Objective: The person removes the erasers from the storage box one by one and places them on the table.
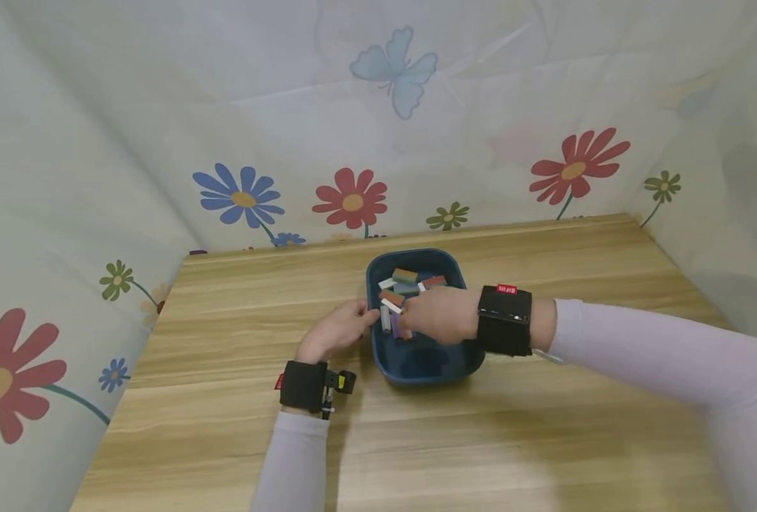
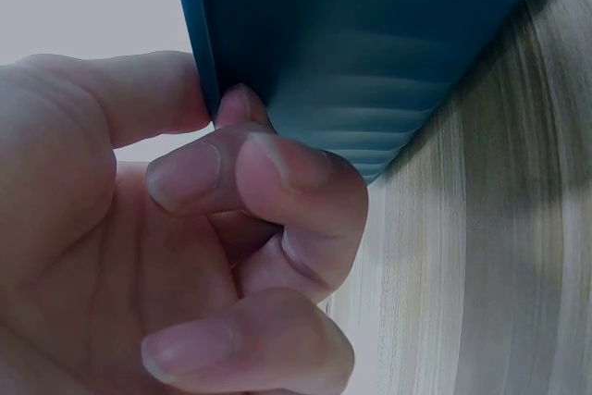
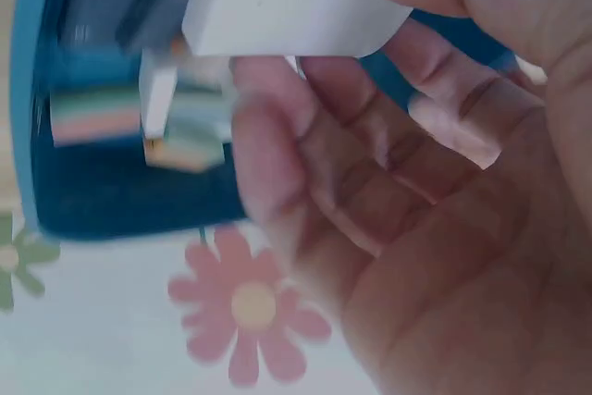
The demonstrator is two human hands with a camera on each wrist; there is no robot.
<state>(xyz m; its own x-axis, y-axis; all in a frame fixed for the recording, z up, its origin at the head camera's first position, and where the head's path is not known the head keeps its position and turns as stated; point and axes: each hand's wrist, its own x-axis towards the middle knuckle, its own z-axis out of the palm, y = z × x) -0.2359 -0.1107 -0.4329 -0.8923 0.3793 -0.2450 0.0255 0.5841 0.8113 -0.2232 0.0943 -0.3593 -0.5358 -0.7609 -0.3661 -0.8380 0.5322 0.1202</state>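
Note:
A dark blue plastic bin (image 1: 426,370) stands on the wooden table, with several small rectangular blocks in its far and left parts. My left hand (image 1: 336,331) is at the bin's left side and pinches its rim (image 2: 205,43) between thumb and index finger, the other fingers curled beside the outer wall. Over the bin, my right hand (image 1: 442,313) holds a small white block (image 3: 287,6) between thumb and fingers. Beneath and around it lie a brown block (image 1: 405,274), a purple block (image 1: 400,327) and a red-brown block (image 1: 435,281). The hand hides part of the pile.
The wooden table (image 1: 237,306) runs back to a white curtain (image 1: 257,92) printed with flowers and a butterfly. Black bands (image 1: 505,320) are on both wrists. Curtain also hangs along the left and right sides.

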